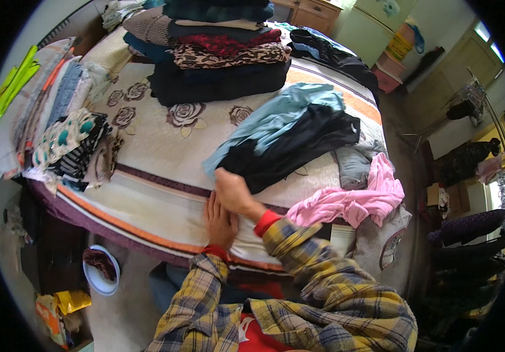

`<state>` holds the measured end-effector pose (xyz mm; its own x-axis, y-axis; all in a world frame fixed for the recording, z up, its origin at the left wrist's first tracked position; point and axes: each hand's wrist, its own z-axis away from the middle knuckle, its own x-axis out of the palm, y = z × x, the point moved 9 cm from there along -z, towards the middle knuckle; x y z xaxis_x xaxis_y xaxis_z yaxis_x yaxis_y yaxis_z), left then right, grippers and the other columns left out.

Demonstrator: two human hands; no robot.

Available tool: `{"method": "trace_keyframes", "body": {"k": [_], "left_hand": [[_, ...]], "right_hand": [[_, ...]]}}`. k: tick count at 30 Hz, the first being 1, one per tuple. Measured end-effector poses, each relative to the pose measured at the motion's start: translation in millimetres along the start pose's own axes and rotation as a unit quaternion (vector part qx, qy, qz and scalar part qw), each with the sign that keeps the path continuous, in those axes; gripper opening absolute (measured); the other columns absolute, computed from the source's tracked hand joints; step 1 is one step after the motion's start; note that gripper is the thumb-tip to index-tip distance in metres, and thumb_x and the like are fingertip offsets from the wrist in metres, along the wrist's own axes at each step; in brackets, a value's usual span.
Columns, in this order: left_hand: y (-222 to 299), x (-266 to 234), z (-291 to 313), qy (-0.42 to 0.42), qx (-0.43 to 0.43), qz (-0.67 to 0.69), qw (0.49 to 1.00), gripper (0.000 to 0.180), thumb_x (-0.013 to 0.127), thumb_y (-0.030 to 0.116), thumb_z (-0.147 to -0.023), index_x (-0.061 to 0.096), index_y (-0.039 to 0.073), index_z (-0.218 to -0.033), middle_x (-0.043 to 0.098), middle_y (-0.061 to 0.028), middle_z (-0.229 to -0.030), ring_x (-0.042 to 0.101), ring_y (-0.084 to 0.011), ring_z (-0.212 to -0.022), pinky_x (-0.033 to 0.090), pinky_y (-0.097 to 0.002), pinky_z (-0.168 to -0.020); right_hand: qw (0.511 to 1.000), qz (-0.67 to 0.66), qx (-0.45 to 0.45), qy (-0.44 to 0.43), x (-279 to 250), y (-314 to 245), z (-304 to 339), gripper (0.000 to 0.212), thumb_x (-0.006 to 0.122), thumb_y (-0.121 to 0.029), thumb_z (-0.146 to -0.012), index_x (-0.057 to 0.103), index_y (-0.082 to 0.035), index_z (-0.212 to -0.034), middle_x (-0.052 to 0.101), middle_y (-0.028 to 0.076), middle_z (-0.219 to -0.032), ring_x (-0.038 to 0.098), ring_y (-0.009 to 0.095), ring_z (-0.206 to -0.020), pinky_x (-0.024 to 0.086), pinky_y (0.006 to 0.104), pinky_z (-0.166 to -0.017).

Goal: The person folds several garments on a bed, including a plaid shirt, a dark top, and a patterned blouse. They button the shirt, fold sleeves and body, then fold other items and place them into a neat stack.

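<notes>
A black garment (299,146) lies on the bed in front of me, partly over a light teal garment (276,117). At their near left end is my right hand (235,190), its fingers curled in at the black cloth's edge; the fingertips are partly hidden. Just below it my left hand (220,226) rests flat on the bedspread (152,205), fingers stretched out and holding nothing. To the right of my hands, a crumpled pink garment (352,199) lies by the bed's edge, with a grey garment (355,164) behind it and a checked grey one (381,240) hanging over the side.
A tall stack of folded clothes (220,76) stands at the far side. Folded patterned clothes (67,141) lie at the left, and dark clothes (335,53) at the far right. On the floor sits a pale blue basin (103,284). Clothes racks (487,105) stand at the right.
</notes>
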<state>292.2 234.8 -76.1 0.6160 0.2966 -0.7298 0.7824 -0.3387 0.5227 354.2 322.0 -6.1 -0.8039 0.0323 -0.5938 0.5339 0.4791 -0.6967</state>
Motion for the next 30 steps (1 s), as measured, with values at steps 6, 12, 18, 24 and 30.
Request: {"method": "trace_keyframes", "body": {"k": [6, 12, 18, 24, 30], "left_hand": [[-60.2, -11.4, 48.2, -0.035, -0.319, 0.571, 0.755, 0.045, 0.050, 0.021, -0.094, 0.046, 0.002, -0.135, 0.048, -0.0168, -0.135, 0.045, -0.0300, -0.125, 0.035, -0.0410, -0.104], [-58.1, -59.8, 85.7, 0.033, -0.365, 0.732, 0.574, 0.040, 0.049, 0.021, -0.097, 0.049, 0.000, -0.131, 0.055, -0.0152, -0.126, 0.053, -0.0291, -0.114, 0.044, -0.0383, -0.095], [-81.9, -60.0, 85.6, 0.140, -0.402, 0.690, 0.585, 0.036, 0.048, 0.021, -0.100, 0.053, -0.003, -0.127, 0.062, -0.0136, -0.118, 0.062, -0.0281, -0.103, 0.053, -0.0357, -0.087], [-83.1, -115.7, 95.7, 0.141, -0.363, 0.586, 0.711, 0.035, 0.057, 0.014, -0.095, 0.055, -0.013, -0.117, 0.063, -0.0140, -0.114, 0.062, -0.0212, -0.097, 0.049, -0.0319, -0.088], [-150.2, -182.4, 170.5, 0.317, -0.407, 0.595, 0.616, 0.042, 0.062, 0.025, -0.093, 0.057, -0.011, -0.115, 0.063, -0.0197, -0.114, 0.065, -0.0279, -0.095, 0.054, -0.0373, -0.084]], "right_hand": [[0.987, -0.161, 0.008, 0.018, 74.9, -125.7, 51.3, 0.012, 0.057, -0.003, -0.085, 0.049, 0.000, -0.094, 0.053, 0.025, -0.086, 0.054, 0.046, -0.083, 0.044, 0.0475, -0.069], [0.991, -0.027, -0.125, 0.049, 63.7, -203.0, 108.5, 0.037, 0.058, -0.005, -0.079, 0.052, 0.001, -0.115, 0.054, 0.023, -0.111, 0.051, 0.042, -0.104, 0.042, 0.0485, -0.091], [0.989, 0.044, -0.071, 0.118, -23.6, -137.2, 98.5, 0.047, 0.059, 0.002, -0.067, 0.055, 0.000, -0.114, 0.057, 0.022, -0.115, 0.051, 0.039, -0.112, 0.039, 0.0467, -0.096], [0.959, 0.276, -0.045, -0.040, -51.5, -77.7, 117.4, 0.027, 0.055, -0.003, -0.074, 0.059, -0.003, -0.101, 0.059, 0.013, -0.088, 0.055, 0.032, -0.094, 0.038, 0.0428, -0.089], [0.983, -0.070, -0.088, -0.144, -6.4, -158.0, 191.3, 0.021, 0.067, -0.007, -0.075, 0.065, -0.002, -0.095, 0.064, 0.016, -0.092, 0.059, 0.036, -0.091, 0.047, 0.0424, -0.082]]}}
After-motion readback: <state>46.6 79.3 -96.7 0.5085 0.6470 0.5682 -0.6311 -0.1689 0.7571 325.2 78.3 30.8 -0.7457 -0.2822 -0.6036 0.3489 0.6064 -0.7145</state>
